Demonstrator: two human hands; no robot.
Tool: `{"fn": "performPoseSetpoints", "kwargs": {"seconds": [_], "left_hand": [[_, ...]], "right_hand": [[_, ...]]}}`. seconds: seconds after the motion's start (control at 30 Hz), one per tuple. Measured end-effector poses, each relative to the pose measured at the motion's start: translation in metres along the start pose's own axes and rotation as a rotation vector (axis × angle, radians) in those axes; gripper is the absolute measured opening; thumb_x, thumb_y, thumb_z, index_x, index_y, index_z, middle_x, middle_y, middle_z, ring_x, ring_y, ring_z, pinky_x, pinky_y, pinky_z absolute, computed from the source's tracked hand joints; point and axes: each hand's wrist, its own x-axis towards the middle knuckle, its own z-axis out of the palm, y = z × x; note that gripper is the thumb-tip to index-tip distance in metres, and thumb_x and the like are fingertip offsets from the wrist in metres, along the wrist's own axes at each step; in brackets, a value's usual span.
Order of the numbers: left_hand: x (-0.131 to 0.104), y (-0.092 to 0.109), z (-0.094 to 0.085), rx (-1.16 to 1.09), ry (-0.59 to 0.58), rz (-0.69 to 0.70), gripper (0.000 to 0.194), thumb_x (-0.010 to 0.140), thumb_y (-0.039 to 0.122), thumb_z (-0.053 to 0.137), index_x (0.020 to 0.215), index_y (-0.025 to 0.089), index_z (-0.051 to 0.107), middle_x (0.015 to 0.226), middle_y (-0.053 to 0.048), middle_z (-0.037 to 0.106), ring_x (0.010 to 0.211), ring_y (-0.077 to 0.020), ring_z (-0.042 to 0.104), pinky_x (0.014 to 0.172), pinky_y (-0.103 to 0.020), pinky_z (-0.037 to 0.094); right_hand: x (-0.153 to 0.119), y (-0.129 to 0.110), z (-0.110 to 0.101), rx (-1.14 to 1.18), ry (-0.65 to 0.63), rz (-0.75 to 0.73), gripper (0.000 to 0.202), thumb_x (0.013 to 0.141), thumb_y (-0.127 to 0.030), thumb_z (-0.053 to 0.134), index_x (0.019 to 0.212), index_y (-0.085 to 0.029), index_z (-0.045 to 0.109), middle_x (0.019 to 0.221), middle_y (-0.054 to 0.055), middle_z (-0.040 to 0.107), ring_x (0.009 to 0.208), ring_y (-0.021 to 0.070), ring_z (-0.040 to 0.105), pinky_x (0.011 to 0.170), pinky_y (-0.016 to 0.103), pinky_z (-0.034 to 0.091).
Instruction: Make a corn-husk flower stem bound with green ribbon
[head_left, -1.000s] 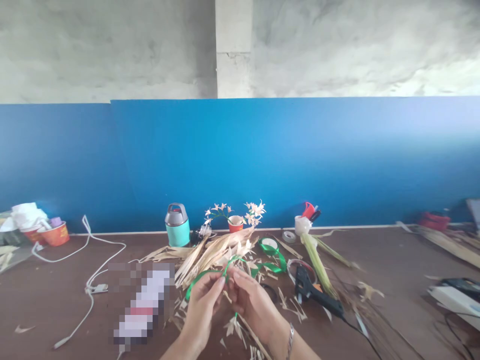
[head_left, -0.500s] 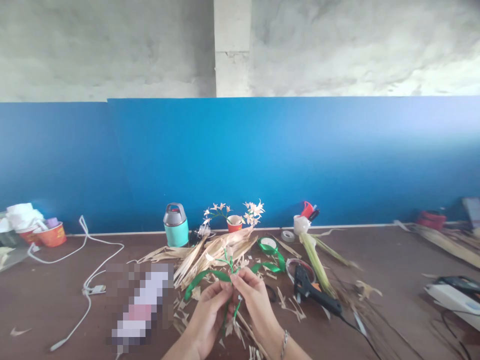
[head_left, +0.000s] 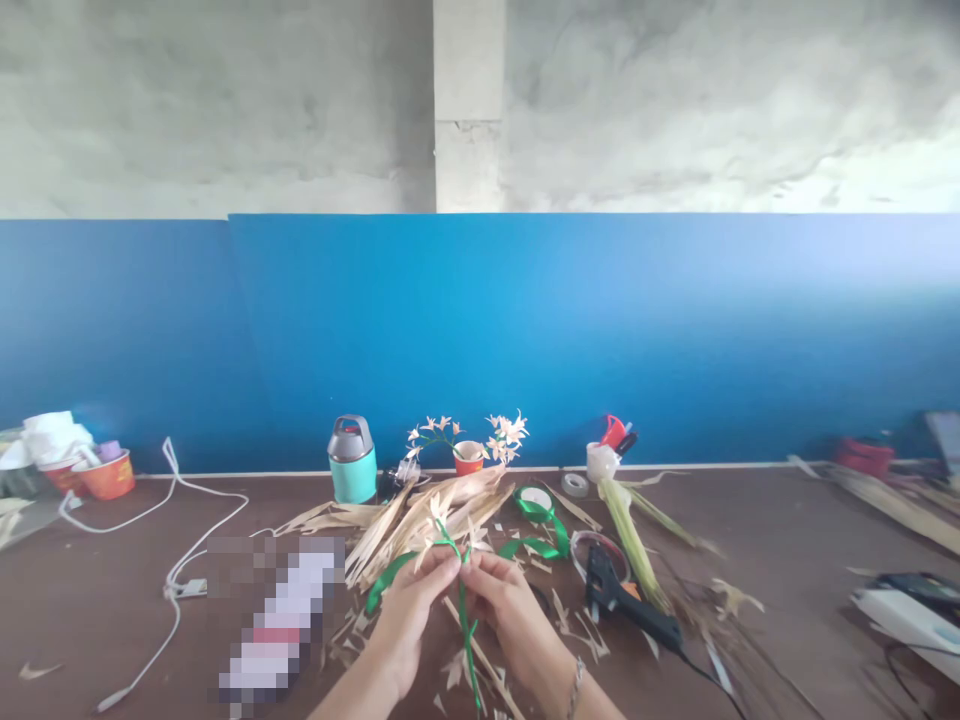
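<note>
Between my two hands is a green-wrapped flower stem (head_left: pixel 466 640) with pale husk flowers at its top. My left hand (head_left: pixel 411 610) pinches it from the left with thumb and fingers. From the right, my right hand (head_left: pixel 504 605) pinches the same stem, thumb close to the other thumb. The stem's lower part hangs down between my wrists. Green ribbon (head_left: pixel 390 580) shows behind my left hand, and more runs from a ribbon roll (head_left: pixel 535 503) beyond my right hand. Cut husk scraps (head_left: pixel 589 625) lie around both hands.
Dried corn husks (head_left: pixel 442 510) lie beyond my hands, before a paper cup (head_left: pixel 469 458) with finished husk flowers (head_left: pixel 507 436). A black glue gun (head_left: pixel 630 600) rests at right. A turquoise flask (head_left: pixel 352 475) stands back left; a white cable (head_left: pixel 176 560) trails across the table.
Both thumbs have come up level near the top of the stem, and my hands have turned so that its lower part now shows hanging between them. The view has tilted slightly upward.
</note>
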Motion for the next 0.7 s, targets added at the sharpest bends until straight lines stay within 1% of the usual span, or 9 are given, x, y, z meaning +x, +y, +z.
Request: {"fn": "performPoseSetpoints", "kwargs": {"seconds": [0.1, 0.17, 0.23, 0.33, 0.4, 0.5, 0.57, 0.7], "left_hand": [[0.005, 0.005, 0.005, -0.035, -0.032, 0.005, 0.021, 0.060, 0.031, 0.076, 0.067, 0.015, 0.064, 0.058, -0.001, 0.065, 0.057, -0.0166, 0.060, 0.057, -0.027, 0.046], [0.011, 0.008, 0.008, -0.020, -0.019, 0.059, 0.019, 0.060, 0.028, 0.076, 0.064, 0.015, 0.063, 0.061, -0.001, 0.065, 0.059, -0.0153, 0.059, 0.058, -0.025, 0.045], [0.019, 0.013, 0.011, -0.012, -0.008, 0.119, 0.019, 0.061, 0.028, 0.075, 0.061, 0.015, 0.061, 0.060, 0.000, 0.063, 0.056, -0.0131, 0.057, 0.056, -0.024, 0.044], [0.030, 0.021, 0.014, -0.013, 0.004, 0.165, 0.022, 0.062, 0.030, 0.074, 0.059, 0.016, 0.058, 0.056, 0.003, 0.058, 0.051, -0.0113, 0.052, 0.052, -0.022, 0.040], [0.035, 0.028, 0.017, -0.003, 0.021, 0.179, 0.021, 0.061, 0.030, 0.074, 0.059, 0.017, 0.057, 0.055, 0.004, 0.057, 0.052, -0.0107, 0.051, 0.053, -0.021, 0.039], [0.036, 0.038, 0.018, 0.021, 0.043, 0.178, 0.022, 0.059, 0.028, 0.075, 0.056, 0.017, 0.056, 0.055, 0.005, 0.056, 0.053, -0.0096, 0.050, 0.054, -0.020, 0.037], [0.034, 0.042, 0.018, 0.033, 0.034, 0.141, 0.024, 0.058, 0.028, 0.076, 0.053, 0.016, 0.055, 0.053, 0.004, 0.054, 0.053, -0.0094, 0.048, 0.054, -0.020, 0.037], [0.027, 0.047, 0.018, -0.039, 0.022, 0.059, 0.026, 0.057, 0.028, 0.077, 0.053, 0.017, 0.054, 0.055, 0.003, 0.055, 0.054, -0.0104, 0.049, 0.054, -0.021, 0.037]], "right_hand": [[0.003, -0.007, 0.000, -0.052, 0.050, -0.056, 0.030, 0.062, -0.037, 0.076, 0.058, -0.015, 0.057, 0.050, -0.006, 0.043, 0.046, 0.0056, 0.029, 0.046, 0.020, 0.022], [0.009, -0.015, 0.002, -0.072, 0.073, -0.089, 0.027, 0.061, -0.036, 0.077, 0.065, -0.015, 0.059, 0.055, -0.005, 0.048, 0.047, 0.0056, 0.031, 0.046, 0.020, 0.023], [0.016, -0.025, 0.004, -0.100, 0.076, -0.103, 0.027, 0.061, -0.036, 0.076, 0.069, -0.016, 0.060, 0.057, -0.004, 0.051, 0.047, 0.0062, 0.035, 0.046, 0.020, 0.024], [0.027, -0.042, 0.007, -0.213, 0.082, -0.149, 0.024, 0.064, -0.035, 0.073, 0.068, -0.015, 0.060, 0.057, -0.003, 0.052, 0.048, 0.0072, 0.037, 0.046, 0.020, 0.025], [0.033, -0.052, 0.007, -0.297, 0.084, -0.194, 0.022, 0.065, -0.033, 0.071, 0.066, -0.015, 0.060, 0.056, -0.004, 0.051, 0.048, 0.0071, 0.036, 0.046, 0.020, 0.025], [0.037, -0.062, 0.006, -0.375, 0.053, -0.197, 0.023, 0.067, -0.035, 0.069, 0.063, -0.014, 0.059, 0.053, -0.005, 0.047, 0.048, 0.0069, 0.033, 0.046, 0.020, 0.024], [0.037, -0.066, 0.006, -0.405, 0.019, -0.175, 0.026, 0.068, -0.038, 0.067, 0.062, -0.014, 0.058, 0.052, -0.005, 0.045, 0.048, 0.0072, 0.033, 0.047, 0.021, 0.025], [0.032, -0.073, 0.006, -0.446, -0.026, -0.171, 0.027, 0.069, -0.039, 0.065, 0.061, -0.015, 0.059, 0.054, -0.004, 0.047, 0.053, 0.0092, 0.038, 0.052, 0.022, 0.030]]}}
